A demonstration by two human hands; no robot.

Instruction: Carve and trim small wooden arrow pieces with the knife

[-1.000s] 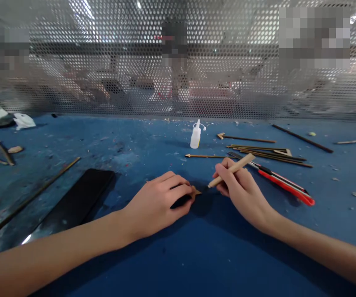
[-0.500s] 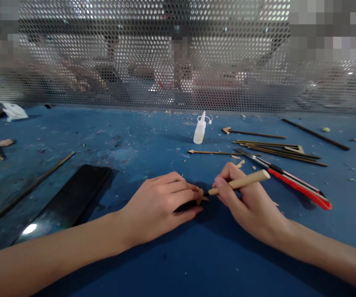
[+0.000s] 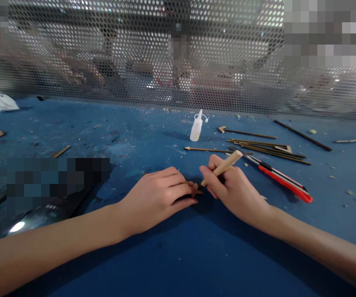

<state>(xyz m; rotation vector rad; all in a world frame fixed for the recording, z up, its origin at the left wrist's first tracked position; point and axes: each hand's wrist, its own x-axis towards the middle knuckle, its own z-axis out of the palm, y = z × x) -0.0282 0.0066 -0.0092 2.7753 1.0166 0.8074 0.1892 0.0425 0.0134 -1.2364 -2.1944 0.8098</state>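
Note:
My left hand [image 3: 161,200] rests on the blue table, its fingertips closed on a small tan wood piece [image 3: 195,190] that they partly cover. My right hand [image 3: 232,185] is closed around a round, pale wooden-handled tool [image 3: 226,165], tilted with its lower end by the wood piece. The dark working tip is too small to make out. Just beyond my right hand lies a red utility knife [image 3: 284,181] with its blade pointing toward the back left. A thin stick with a pointed tan tip [image 3: 218,149] lies behind both hands.
A white glue bottle [image 3: 196,128] stands near the middle. Several thin brown sticks [image 3: 273,152] lie in a bundle at right, a darker stick [image 3: 303,135] beyond. A phone [image 3: 81,198], partly blurred, lies at left. A perforated metal screen [image 3: 134,70] borders the table's back.
The wooden-handled tool now stands steeper, its upper end raised, and my right hand has turned with it. My left hand keeps its hold on the wood piece. The phone's screen is now pixelated.

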